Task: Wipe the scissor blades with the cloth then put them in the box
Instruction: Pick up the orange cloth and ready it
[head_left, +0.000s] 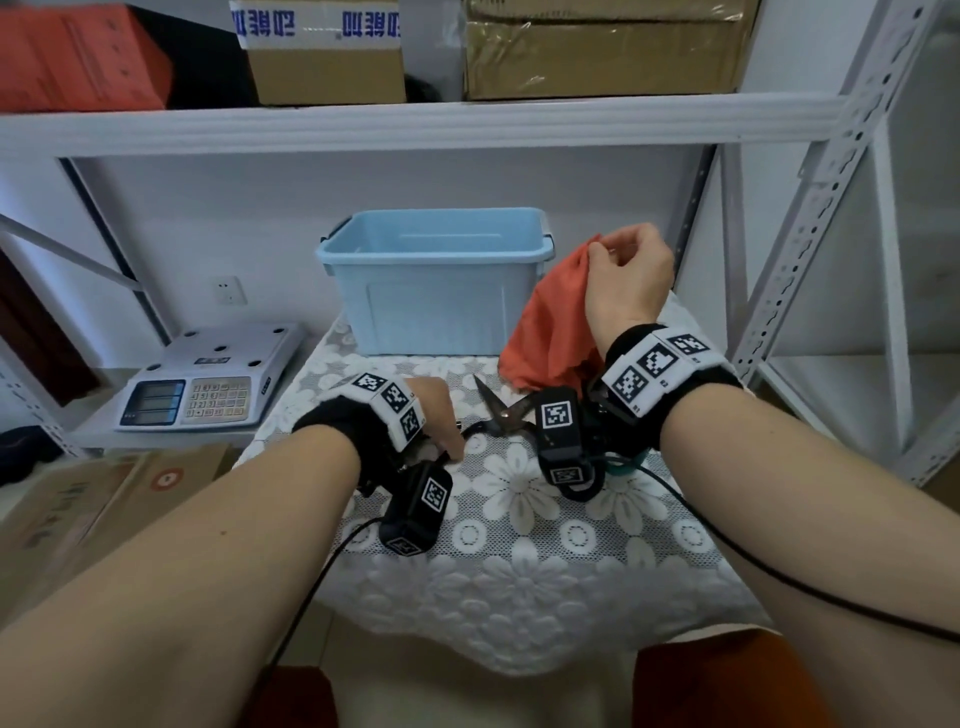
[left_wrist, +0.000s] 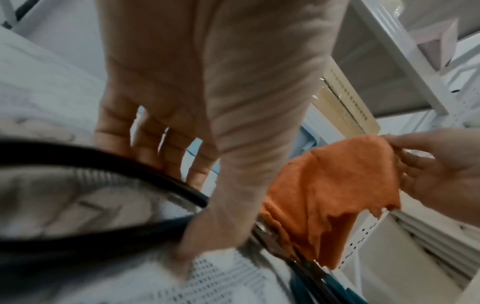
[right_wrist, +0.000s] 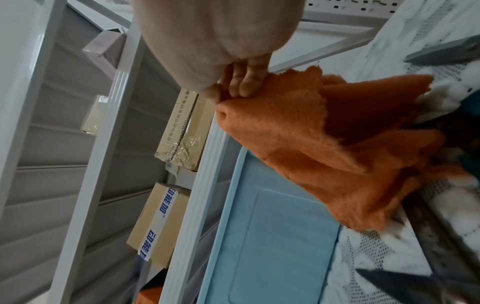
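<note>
While right hand (head_left: 626, 275) pinches orange cloth (head_left: 550, 332) up beside blue box (head_left: 436, 280), left hand (head_left: 436, 410) grip closes on scissors' (head_left: 501, 413) handle on bench; wiping not begun, next bring cloth onto blades.

Soft, even daylight-ish light all round, no harsh glare, only faint shadows. Head view is fairly sharp but bends the shelf posts (head_left: 826, 171) at the edges. Both wrist views are smeary, with the left hand (left_wrist: 197, 115) up close totally blurred.
</note>
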